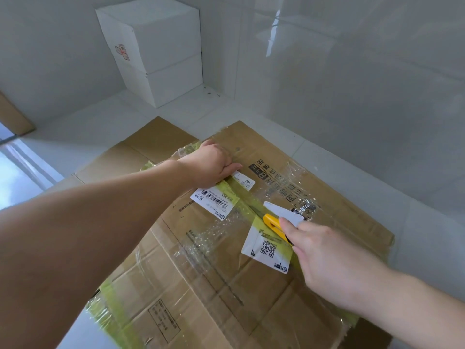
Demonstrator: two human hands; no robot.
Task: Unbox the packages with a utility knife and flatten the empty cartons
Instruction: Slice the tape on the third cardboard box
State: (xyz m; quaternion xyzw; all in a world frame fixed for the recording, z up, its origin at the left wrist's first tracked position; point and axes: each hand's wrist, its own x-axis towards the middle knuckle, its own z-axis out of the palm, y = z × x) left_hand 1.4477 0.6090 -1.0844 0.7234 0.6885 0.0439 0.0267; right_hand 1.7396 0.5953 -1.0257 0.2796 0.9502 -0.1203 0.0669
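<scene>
The person's left forearm, nearest the viewer, reaches across the brown carton (251, 285). At its far end the left hand (214, 165) presses down on the carton top beside the taped seam, knuckles bent and fingertips against a small white tag (245, 181); it appears to brace the carton, not to grasp anything, though the fingers are partly hidden. The right hand (324, 255) grips a yellow utility knife (274, 224), fingers wrapped round the handle and thumb laid along its top. The knife tip sits on the yellow-green tape (246, 205) that runs along the seam between the two hands; the blade itself is too small to make out. A barcode label (214, 201) lies just beside the left hand, and a QR label (266, 248) lies under the right hand, partly lifted. Clear wrap crinkles over the surface. A flattened sheet of cardboard (151, 144) lies beyond the left hand; two stacked white boxes (156, 51) stand farther off in the corner.

Risk, as a judgement: the cutting line points toward the left hand, so a slip on the slick wrap could carry the blade into it. Too deep a cut might score whatever is inside.
</scene>
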